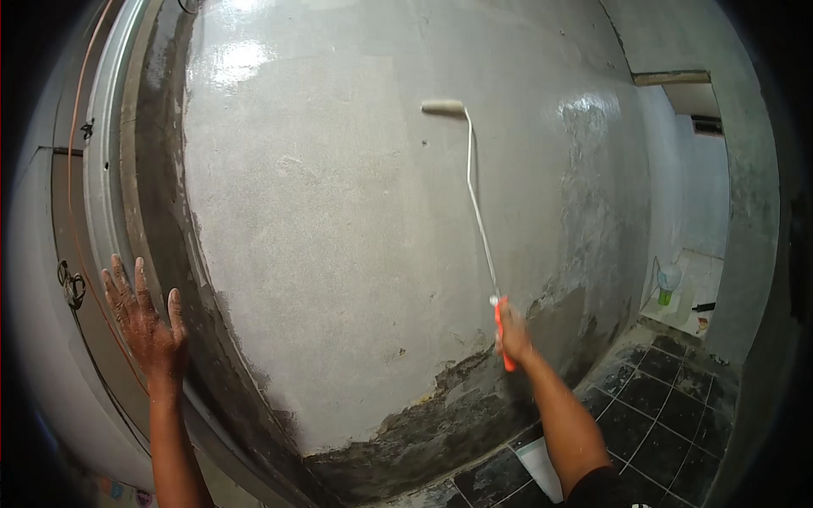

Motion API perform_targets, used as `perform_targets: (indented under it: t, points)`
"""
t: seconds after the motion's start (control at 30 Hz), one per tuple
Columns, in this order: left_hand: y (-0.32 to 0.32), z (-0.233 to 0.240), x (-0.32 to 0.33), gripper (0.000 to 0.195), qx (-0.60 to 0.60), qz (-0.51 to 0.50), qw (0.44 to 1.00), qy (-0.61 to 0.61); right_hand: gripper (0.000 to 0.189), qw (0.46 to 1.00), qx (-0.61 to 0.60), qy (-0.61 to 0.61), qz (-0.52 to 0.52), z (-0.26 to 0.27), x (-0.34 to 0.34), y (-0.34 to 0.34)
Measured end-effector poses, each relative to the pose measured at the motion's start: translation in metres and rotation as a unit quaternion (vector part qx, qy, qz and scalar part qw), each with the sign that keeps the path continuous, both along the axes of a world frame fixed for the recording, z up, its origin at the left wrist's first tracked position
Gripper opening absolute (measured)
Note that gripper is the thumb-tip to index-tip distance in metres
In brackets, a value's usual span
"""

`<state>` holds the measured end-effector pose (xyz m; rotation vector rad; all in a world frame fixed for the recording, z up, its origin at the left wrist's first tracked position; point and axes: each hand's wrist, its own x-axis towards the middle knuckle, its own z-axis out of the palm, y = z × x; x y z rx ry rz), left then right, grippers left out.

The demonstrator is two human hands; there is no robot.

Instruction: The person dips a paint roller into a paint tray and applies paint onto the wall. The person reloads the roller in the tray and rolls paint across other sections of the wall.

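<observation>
My right hand (516,330) grips the orange handle (499,317) of a paint roller. Its long bent wire frame (473,190) runs up to a pale roller sleeve (443,108), which lies against the upper part of a grey plastered wall (330,241). The coating looks wet and shiny in places, and its lower edge ends raggedly above darker bare cement (406,438). At the left, my left hand (146,317) is raised with fingers spread and nothing in it, in front of or against the metal frame beside the wall; contact cannot be made out.
Dark floor tiles (654,400) with pale joints lie at lower right. A doorway shows a small room with a green-based container (668,282) on its floor. An orange cable (73,159) and a coiled black cord (71,286) hang at left, near a metal channel (105,152).
</observation>
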<state>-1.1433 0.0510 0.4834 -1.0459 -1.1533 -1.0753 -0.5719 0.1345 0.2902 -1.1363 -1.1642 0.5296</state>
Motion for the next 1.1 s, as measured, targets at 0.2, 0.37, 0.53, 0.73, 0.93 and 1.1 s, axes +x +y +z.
perform_targets:
  t: [0.2,0.37,0.53,0.73,0.93,1.1]
  points:
    - [0.005,0.001,0.008,0.061,-0.006,-0.025,1.0,0.002,0.064,0.999,0.016,-0.005,-0.046,0.109,0.008,-0.004]
    - [0.0,-0.001,0.003,0.062,-0.003,-0.016,1.0,0.01,0.059,0.998,-0.037,-0.043,-0.041,-0.014,0.027,-0.019]
    - [0.0,-0.001,0.003,0.064,-0.006,-0.032,0.999,0.008,0.054,0.985,-0.088,-0.123,-0.088,-0.191,0.059,-0.073]
    - [0.005,-0.001,0.007,0.066,0.003,-0.034,0.999,0.01,0.053,0.934,-0.197,-0.261,-0.145,-0.343,0.055,-0.181]
    - [-0.001,0.001,0.006,0.067,0.005,-0.033,0.999,0.0,0.056,0.929,-0.226,-0.249,-0.156,-0.333,0.058,-0.184]
    - [0.013,-0.002,0.006,0.068,0.033,-0.029,0.999,-0.018,0.05,0.966,-0.208,-0.119,-0.1,-0.266,0.064,-0.148]
